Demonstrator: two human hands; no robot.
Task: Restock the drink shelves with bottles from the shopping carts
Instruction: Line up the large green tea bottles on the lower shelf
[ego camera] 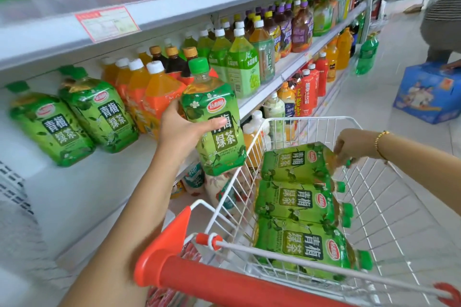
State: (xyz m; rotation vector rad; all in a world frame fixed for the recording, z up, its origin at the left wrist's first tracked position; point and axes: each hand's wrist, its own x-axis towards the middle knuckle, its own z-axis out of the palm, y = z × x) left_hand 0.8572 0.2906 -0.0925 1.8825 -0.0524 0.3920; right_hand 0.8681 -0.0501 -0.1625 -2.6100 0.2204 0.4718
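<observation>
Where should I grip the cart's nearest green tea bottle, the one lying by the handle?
Probably around the shoulder, next to the cap. The nearest green tea bottle lies on its side in the cart with its green cap toward the right, so come down from above on the right. The right hand takes the farthest bottle that way.

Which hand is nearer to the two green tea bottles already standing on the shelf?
Left. The left hand holds another green bottle just right of the two shelf bottles. The right hand is farther right, reaching into the cart.
</observation>
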